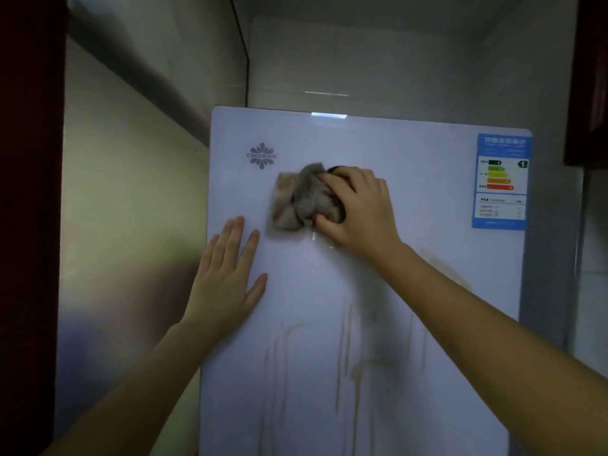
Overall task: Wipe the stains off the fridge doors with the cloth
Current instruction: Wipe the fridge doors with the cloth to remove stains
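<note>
One crumpled grey-brown cloth point(301, 197) is gripped by the right hand point(358, 209) and pressed to the single glossy white fridge door point(427, 205) at frame centre, likely for scrubbing. The left hand point(227, 278) is laid flat, fingers straight, lower left, seemingly to steady the door. Several brown drip stains point(343, 357) are seen below.

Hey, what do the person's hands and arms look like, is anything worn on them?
The left hand and right hand are bare: no gloves, rings or watch visible. The forearms are uncovered as far as the frame shows, with no sleeves in view.
</note>
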### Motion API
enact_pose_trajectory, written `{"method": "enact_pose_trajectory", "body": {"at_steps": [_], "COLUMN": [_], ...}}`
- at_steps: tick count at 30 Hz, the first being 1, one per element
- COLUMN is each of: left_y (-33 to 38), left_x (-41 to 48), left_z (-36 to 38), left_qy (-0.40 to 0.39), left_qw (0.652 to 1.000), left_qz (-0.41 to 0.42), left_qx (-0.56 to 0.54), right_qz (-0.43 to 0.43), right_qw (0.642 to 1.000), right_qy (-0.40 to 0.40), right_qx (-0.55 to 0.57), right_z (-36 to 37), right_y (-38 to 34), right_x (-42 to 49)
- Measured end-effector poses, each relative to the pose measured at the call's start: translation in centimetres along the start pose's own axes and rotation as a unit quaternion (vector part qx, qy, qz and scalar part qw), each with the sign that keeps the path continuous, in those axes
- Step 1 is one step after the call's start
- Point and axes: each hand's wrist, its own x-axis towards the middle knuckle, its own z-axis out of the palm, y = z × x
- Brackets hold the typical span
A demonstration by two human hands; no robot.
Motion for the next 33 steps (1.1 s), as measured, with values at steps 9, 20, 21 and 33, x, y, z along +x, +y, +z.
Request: {"method": "enact_pose_trajectory", "body": {"at_steps": [9, 20, 21, 33], "left_y": [0.9, 2.1, 2.4, 7.3], "left_x": [0.4, 2.3, 2.6, 4.8], "left_z": [-0.1, -1.5, -1.6, -0.3], "left_qy": [0.021, 0.056, 0.057, 0.084], "left_qw": [0.999, 0.997, 0.997, 0.996], "left_qz": [-0.026, -0.051, -0.045, 0.009], "left_qx": [-0.01, 0.015, 0.015, 0.018], "right_qz": [0.117, 0.276, 0.27, 0.206], "right_qw": [0.993, 0.956, 0.958, 0.976], "right_qy": [0.027, 0.09, 0.079, 0.069], "right_qx": [0.012, 0.047, 0.047, 0.027], "right_z": [-2.4, -5.9, -5.6, -6.4], "right_y": [3.8, 10.1, 9.8, 11.8], "right_x": [-0.8, -1.5, -1.8, -3.4]}}
